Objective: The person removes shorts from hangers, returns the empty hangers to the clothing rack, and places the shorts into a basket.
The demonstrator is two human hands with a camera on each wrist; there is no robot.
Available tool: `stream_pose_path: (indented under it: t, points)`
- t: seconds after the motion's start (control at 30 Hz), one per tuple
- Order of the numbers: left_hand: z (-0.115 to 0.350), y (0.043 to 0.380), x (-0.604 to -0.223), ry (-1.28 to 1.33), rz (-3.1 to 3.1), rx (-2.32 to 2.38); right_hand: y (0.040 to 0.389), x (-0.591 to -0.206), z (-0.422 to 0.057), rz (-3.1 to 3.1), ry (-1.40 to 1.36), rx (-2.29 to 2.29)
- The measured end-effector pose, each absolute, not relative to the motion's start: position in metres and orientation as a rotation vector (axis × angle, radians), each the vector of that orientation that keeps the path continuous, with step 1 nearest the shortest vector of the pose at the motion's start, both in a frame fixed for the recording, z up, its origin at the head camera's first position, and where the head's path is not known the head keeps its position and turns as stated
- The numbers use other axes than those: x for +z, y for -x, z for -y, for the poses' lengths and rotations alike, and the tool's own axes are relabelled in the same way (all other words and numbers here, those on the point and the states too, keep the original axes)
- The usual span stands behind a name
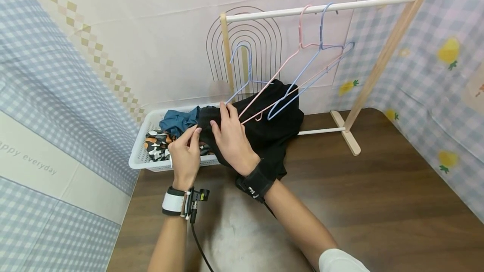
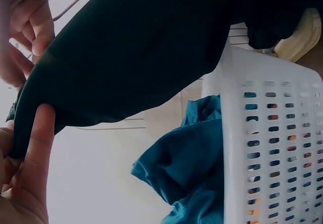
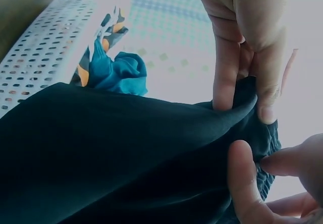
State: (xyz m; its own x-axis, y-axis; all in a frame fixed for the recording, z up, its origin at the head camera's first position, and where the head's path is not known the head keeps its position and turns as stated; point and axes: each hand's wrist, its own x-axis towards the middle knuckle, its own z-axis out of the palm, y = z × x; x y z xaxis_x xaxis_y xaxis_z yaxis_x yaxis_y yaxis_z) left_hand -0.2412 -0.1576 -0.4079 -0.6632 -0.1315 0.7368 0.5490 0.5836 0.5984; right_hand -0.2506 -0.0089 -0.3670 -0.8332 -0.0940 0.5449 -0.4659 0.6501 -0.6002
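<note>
A black garment with a gathered, elastic-looking edge is stretched between both hands, its bulk hanging to the right over the tabletop. With thumb and fingertips, my left hand pinches its left end above the basket. My right hand grips the same end a short way to the right; in the right wrist view its thumb and finger pinch the gathered edge. Just behind the right hand rises a light-blue hanger, its hook off the rail and its lower part hidden by hand and cloth.
A white perforated basket holds teal cloth and patterned cloth. A rack with a white rail and wooden legs stands behind, carrying a pink hanger and a blue hanger that overlap the garment. Brown tabletop lies in front.
</note>
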Motion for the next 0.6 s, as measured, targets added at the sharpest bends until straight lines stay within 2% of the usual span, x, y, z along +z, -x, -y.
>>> stream_pose_path:
  t: [0.6]
  points:
    - [0.164,0.229,-0.429,0.306,2.020,-1.092,0.243,-0.390,0.009,2.375,-0.489,1.005]
